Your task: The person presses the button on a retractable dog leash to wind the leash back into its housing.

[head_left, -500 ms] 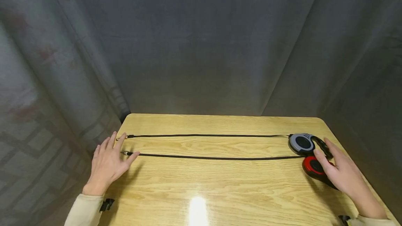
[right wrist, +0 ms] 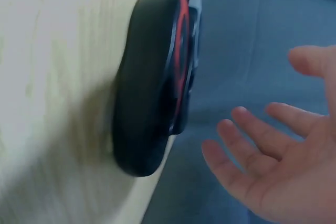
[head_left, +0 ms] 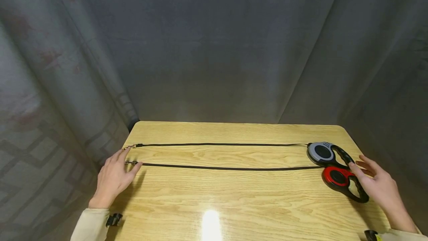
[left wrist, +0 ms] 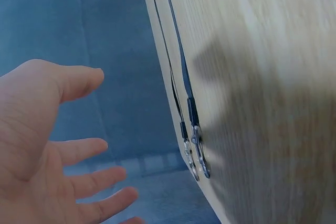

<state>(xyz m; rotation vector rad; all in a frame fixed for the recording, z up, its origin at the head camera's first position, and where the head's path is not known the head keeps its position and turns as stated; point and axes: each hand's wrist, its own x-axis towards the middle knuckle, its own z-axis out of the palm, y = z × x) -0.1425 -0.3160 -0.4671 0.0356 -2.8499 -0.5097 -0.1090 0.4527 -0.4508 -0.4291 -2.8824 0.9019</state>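
Two retractable dog leashes lie on the wooden table with their black straps drawn out side by side toward the left. The grey leash [head_left: 320,152] is farther back; its handle tip reaches the red leash [head_left: 336,177] just in front. At the left end, metal clips [left wrist: 197,145] finish both straps. My left hand [head_left: 113,177] hovers over the table's left side near these clips, fingers spread and holding nothing. Beside the leash handles, my right hand [head_left: 379,183] is raised with fingers loosely bent, apart from the red leash's black casing [right wrist: 144,87] in the right wrist view.
The light wooden table [head_left: 214,192] has its left and right edges close to the hands. Grey curtains [head_left: 214,47] hang behind it and along both sides. A bright light reflection shows near the table's front middle.
My right hand has moved right and slightly down, uncovering the red leash's handle. The left hand has shifted a little to the left. Both leashes stay where they were.
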